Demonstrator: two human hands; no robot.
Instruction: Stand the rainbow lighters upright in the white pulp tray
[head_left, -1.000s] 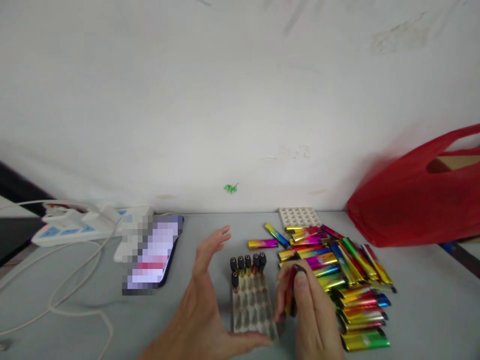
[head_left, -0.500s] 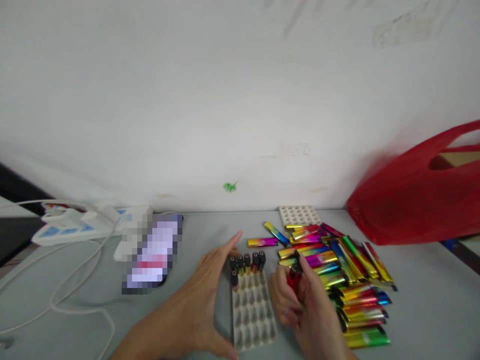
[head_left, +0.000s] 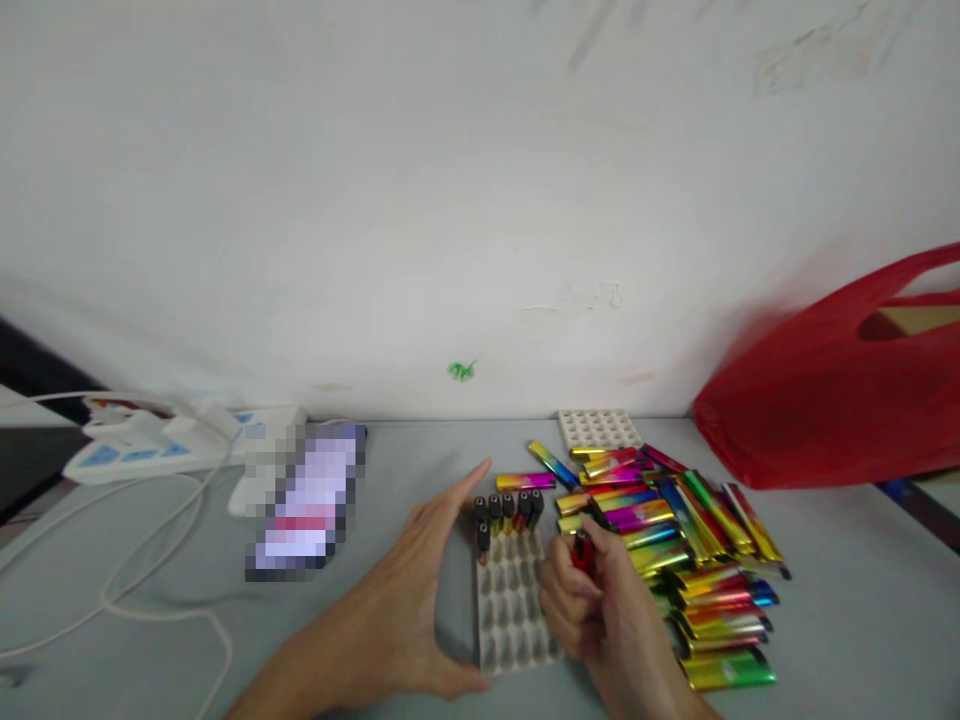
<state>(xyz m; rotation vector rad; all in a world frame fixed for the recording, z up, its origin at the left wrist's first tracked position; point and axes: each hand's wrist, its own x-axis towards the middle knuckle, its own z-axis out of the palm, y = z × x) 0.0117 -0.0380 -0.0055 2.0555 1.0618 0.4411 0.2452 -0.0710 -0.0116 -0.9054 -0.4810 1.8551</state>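
A pale tray [head_left: 517,610] with rows of oval pockets lies between my hands. Several shiny tubes [head_left: 508,510] with black tops stand upright at its far end, one of them in the second row at the left. My left hand [head_left: 397,610] is spread beside the tray's left side, thumb by the near left corner; whether it touches the tray I cannot tell. Closed at the tray's right edge, my right hand [head_left: 592,600] grips a red tube with a black end [head_left: 583,552], mostly covered by the fingers.
Right of my right hand lies a loose pile of metallic multicoloured tubes [head_left: 720,610]. A second pocketed tray [head_left: 598,429] rests against the wall. At the right is a red bag [head_left: 832,390]; at the left, a phone [head_left: 311,500], a power strip [head_left: 150,445] and white cables [head_left: 112,600].
The tray with its standing tubes has shifted slightly right and away from me, and my left hand has moved with it. My right hand keeps its hold on the red tube, turned a little.
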